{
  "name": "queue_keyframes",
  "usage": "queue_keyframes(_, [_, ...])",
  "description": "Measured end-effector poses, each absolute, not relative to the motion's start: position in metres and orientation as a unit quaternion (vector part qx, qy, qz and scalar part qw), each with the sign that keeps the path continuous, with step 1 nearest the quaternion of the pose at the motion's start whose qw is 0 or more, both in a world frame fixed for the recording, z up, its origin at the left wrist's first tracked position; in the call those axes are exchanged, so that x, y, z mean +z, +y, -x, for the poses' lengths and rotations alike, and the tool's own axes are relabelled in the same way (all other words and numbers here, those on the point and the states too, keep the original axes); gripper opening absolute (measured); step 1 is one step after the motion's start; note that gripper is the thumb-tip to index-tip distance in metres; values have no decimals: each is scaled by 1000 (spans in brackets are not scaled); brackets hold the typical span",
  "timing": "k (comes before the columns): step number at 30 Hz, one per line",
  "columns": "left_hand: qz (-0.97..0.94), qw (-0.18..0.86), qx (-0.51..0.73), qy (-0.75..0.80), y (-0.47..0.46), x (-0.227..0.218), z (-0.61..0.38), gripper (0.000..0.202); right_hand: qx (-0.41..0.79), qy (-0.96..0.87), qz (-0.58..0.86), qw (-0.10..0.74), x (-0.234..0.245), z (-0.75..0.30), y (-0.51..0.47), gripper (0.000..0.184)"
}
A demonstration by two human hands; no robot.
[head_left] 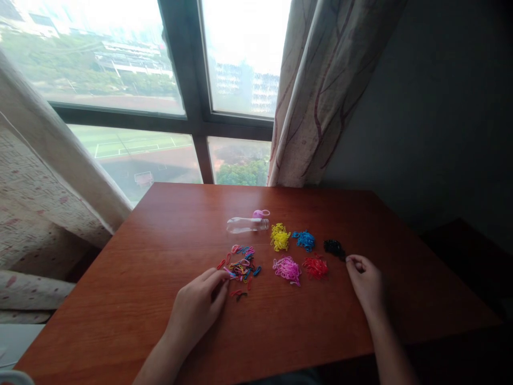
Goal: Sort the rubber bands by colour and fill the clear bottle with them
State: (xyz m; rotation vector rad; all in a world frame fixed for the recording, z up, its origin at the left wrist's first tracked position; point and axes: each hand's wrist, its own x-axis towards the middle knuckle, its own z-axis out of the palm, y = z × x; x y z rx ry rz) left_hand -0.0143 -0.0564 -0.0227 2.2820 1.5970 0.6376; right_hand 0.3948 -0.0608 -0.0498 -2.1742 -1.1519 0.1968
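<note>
A loose pile of mixed-colour rubber bands (242, 263) lies left of centre on the table. My left hand (198, 299) rests at its left edge, thumb and forefinger drawn together by a few bands; what they pinch is hidden. Sorted by colour to the right are yellow rubber bands (279, 238), blue rubber bands (305, 240), pink rubber bands (287, 269) and red rubber bands (315, 267). Farthest right sit black rubber bands (333, 247). My right hand (366, 283) is beside these, fingertips pinched on a black band at the pile's near right edge.
Behind the piles a clear plastic bottle (245, 225) lies on its side, with a pink cap with a loop (259, 214) next to its neck. The wooden table (160, 235) stands against a window (196, 107), with curtains (312, 91) at both sides.
</note>
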Motion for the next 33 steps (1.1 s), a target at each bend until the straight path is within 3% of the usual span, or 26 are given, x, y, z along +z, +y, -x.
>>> queue_keyframes(10, [-790,142,220,554,-56,-22,14,17,119,-433,810,378,-41,-358,-77,40])
queue_keyframes(19, [-785,154,222,558,-58,-21,14,16,181,-589,674,407,-34,-260,-99,26])
queue_keyframes(25, [-787,151,222,555,-57,-20,13,17,192,-707,591,338,-34,-211,-99,16])
queue_keyframes(33, [-793,145,220,549,-58,-18,12,17,165,-752,577,273,-25,-191,-91,15])
